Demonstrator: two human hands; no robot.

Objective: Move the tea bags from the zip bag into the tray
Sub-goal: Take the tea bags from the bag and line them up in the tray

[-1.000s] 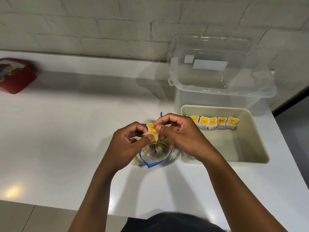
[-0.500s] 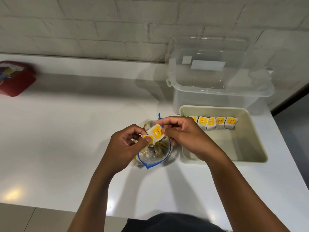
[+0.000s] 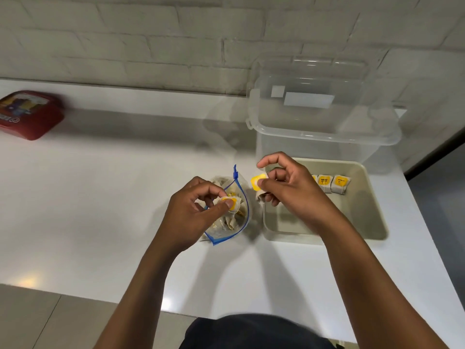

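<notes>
A clear zip bag (image 3: 242,222) with a blue seal lies open on the white counter, several tea bags inside. My left hand (image 3: 193,215) pinches a yellow-tagged tea bag (image 3: 230,202) over the bag's mouth. Just right of it, my right hand (image 3: 289,187) pinches another yellow-tagged tea bag (image 3: 258,182) above the left edge of the beige tray (image 3: 372,222). A row of tea bags (image 3: 332,183) stands along the tray's far side, partly hidden by my right hand.
A clear plastic tub (image 3: 322,117) with its lid stands behind the tray against the brick wall. A red box (image 3: 30,114) lies at the far left of the counter (image 3: 100,197). The counter's front edge runs close to my body.
My hands have come apart. The right hand has carried one tea bag rightward to the tray's edge, while the left hand stays over the zip bag with the other.
</notes>
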